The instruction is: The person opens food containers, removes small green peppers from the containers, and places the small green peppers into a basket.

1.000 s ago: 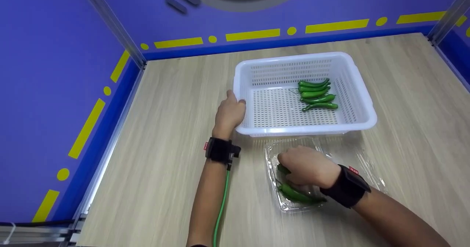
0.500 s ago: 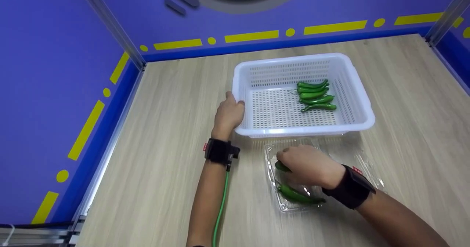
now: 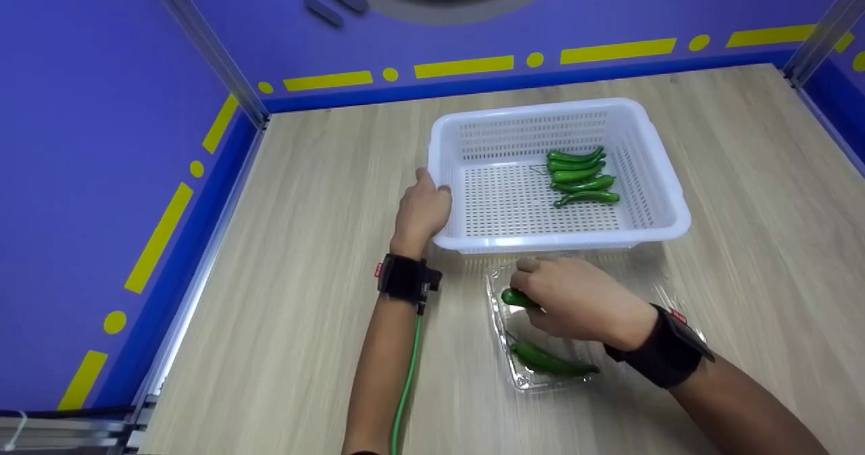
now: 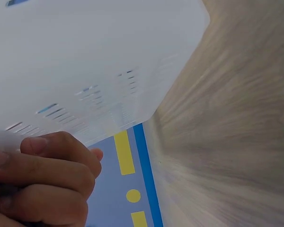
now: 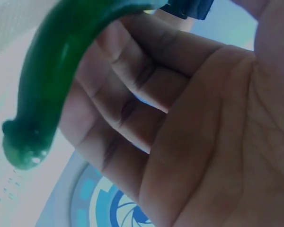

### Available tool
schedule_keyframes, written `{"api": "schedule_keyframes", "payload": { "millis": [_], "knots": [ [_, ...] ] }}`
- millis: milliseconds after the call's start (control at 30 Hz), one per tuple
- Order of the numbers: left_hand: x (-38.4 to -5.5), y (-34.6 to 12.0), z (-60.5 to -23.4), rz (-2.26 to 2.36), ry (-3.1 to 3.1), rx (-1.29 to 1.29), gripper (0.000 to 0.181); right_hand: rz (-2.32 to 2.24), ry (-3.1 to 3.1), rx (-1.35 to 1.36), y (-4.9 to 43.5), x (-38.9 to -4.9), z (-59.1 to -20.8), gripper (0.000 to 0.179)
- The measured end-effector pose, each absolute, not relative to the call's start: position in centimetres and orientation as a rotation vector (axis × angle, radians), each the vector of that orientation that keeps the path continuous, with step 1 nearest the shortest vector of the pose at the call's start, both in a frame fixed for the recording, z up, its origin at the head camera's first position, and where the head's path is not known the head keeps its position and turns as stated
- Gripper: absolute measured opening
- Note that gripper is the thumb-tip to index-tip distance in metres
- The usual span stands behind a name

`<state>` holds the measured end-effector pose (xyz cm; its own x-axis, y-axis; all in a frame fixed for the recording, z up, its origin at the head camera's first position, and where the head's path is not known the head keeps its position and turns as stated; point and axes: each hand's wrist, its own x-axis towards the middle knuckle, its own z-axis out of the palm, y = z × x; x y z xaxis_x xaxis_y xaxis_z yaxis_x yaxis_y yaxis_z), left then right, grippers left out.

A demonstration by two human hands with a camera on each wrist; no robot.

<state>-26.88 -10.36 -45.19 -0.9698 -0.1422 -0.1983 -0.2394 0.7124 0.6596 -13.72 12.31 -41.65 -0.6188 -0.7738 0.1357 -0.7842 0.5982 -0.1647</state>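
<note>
My left hand grips the left rim of a white perforated plastic basket; in the left wrist view its curled fingers lie at the basket's edge. Inside the basket, toward the right, several green chili peppers lie side by side. My right hand holds another green chili pepper over a clear plastic container. The right wrist view has this curved pepper against the fingers, its blunt end sticking out. One more green chili pepper lies in the container's near part.
The container's clear lid spreads to the right, partly hidden by my right arm. A wood-grain table carries everything. Blue-purple panels with yellow marks stand behind and at the sides. A green cable runs along my left forearm.
My right hand has lifted slightly up and to the right, and more of the pepper it holds shows now. My left hand keeps its grip on the basket.
</note>
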Motion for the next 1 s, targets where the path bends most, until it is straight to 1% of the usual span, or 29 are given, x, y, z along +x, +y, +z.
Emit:
{"api": "schedule_keyframes", "payload": {
  "millis": [400,733,867,1000],
  "knots": [
    [-26.9,-10.3,-45.2,1.114,2.757,-0.346,0.069,0.373,-2.680,1.370,13.0,-13.8,-40.6,0.011],
    [-26.9,-10.3,-45.2,1.105,2.778,-0.303,0.065,0.344,-2.654,1.331,14.4,-14.3,-39.6,0.015],
    [-26.9,-10.4,-45.2,1.110,2.788,-0.275,0.065,0.352,-2.633,1.331,14.6,-14.5,-39.2,0.014],
    [-26.9,-10.4,-45.3,1.114,2.781,-0.297,0.065,0.371,-2.614,1.327,15.0,-14.8,-38.9,0.015]
  ]
}}
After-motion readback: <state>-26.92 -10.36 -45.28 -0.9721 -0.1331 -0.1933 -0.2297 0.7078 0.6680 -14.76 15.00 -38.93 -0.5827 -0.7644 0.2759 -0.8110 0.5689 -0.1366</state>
